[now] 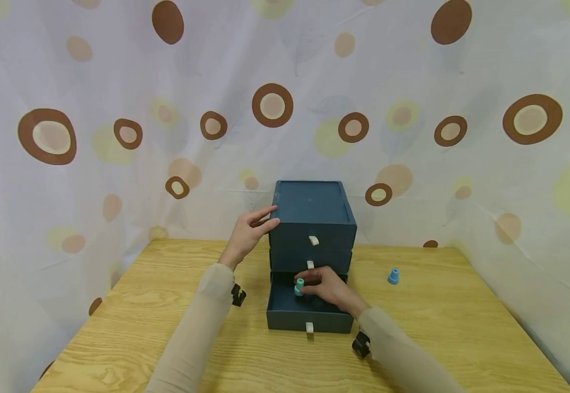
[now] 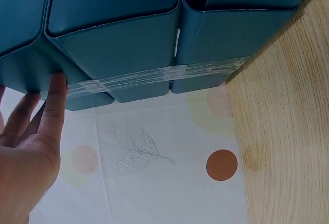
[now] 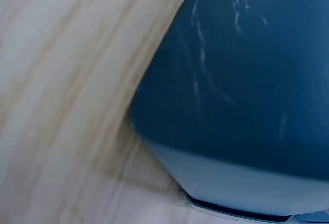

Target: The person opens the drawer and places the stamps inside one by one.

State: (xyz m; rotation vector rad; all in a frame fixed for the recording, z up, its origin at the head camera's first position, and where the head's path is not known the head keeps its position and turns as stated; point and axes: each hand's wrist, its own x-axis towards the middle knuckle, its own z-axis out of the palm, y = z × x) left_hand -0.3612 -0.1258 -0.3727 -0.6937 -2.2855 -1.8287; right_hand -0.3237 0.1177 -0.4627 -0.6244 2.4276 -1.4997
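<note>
A dark blue cabinet (image 1: 313,202) of stacked drawers stands on the table, its bottom drawer (image 1: 309,321) pulled out. My left hand (image 1: 245,234) rests on the cabinet's upper left side, fingers stretched out; in the left wrist view its fingertips touch the side wall near a strip of clear tape (image 2: 175,73). Inside the open drawer, my right hand (image 1: 331,286) pinches a small teal stepped peg (image 1: 299,288) between thumb and fingers, narrow end up. The right wrist view shows mostly the drawer's outer side (image 3: 241,80).
A small blue stepped peg (image 1: 393,277) stands on the wooden table (image 1: 432,327) to the right of the cabinet. White pull tabs (image 1: 313,240) stick out from the drawer fronts. A patterned cloth (image 1: 167,82) hangs behind the table.
</note>
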